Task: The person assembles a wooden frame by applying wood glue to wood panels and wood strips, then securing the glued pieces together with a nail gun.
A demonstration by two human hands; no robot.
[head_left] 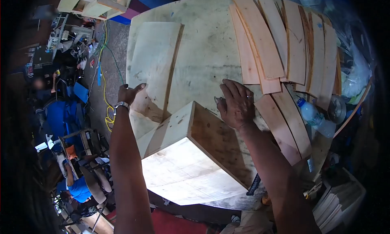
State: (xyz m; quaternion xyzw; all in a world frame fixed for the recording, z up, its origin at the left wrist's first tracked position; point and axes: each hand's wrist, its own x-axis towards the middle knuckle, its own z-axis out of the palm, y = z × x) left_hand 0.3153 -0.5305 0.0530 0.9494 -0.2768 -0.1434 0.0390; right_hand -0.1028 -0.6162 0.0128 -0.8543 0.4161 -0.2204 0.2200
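A wooden box-like piece (183, 169) stands on the pale wooden table (199, 39), its near face brightly lit. Past its left corner, a flat board (152, 51) lies on the table. My left hand (131, 94) is over the table's left edge beside that board, thumb apart from the fingers, holding nothing; a metal bracelet circles the wrist. Above the box's right side, my right hand (235, 104) has its fingers bent and spread, with a ring on one finger and nothing in its grasp. Several light wood planks (296, 43) lie at the table's far right.
A plastic bottle (310, 112) and clear plastic wrap (355, 71) are at the right. Yellow cable (107, 116) runs along the floor at left. A person in blue (79, 189) sits at lower left. Wooden shelving (95, 4) stands at upper left.
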